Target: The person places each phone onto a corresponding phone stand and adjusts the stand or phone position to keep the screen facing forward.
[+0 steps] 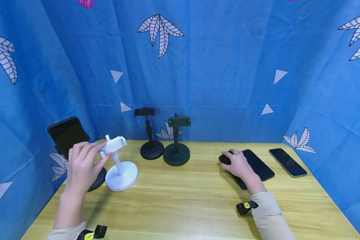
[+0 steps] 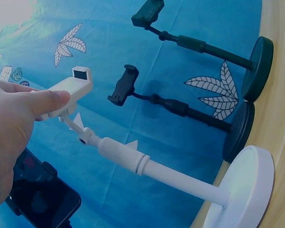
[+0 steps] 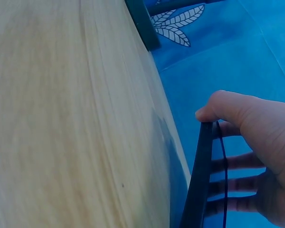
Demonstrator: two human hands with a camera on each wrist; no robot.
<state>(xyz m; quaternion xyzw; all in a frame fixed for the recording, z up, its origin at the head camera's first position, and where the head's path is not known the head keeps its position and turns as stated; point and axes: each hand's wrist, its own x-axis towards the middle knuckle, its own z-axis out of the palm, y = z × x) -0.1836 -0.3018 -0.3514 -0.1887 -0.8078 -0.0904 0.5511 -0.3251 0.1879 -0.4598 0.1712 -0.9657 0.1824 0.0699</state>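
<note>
With thumb and fingers, my left hand (image 1: 82, 168) pinches the clamp of a white phone stand (image 1: 122, 176), whose round base rests on the table. In the left wrist view the thumb lies along the white clamp (image 2: 76, 90), and nothing sits in its jaws. On the right, my right hand (image 1: 239, 164) grips a black phone (image 1: 240, 182) by its edges. The right wrist view has this phone (image 3: 200, 175) nearly edge-on, the thumb at its near edge and the fingers across the other side. Another black phone (image 1: 258, 165) lies right beside that hand.
Left of the white stand, a phone (image 1: 66, 133) is mounted on a dark stand, partly hidden by my left hand. A black stand (image 1: 151, 150) and a dark green stand (image 1: 176, 155) stand at the back. One more phone (image 1: 288, 162) lies far right. Blue curtain (image 1: 222, 66) surrounds the table.
</note>
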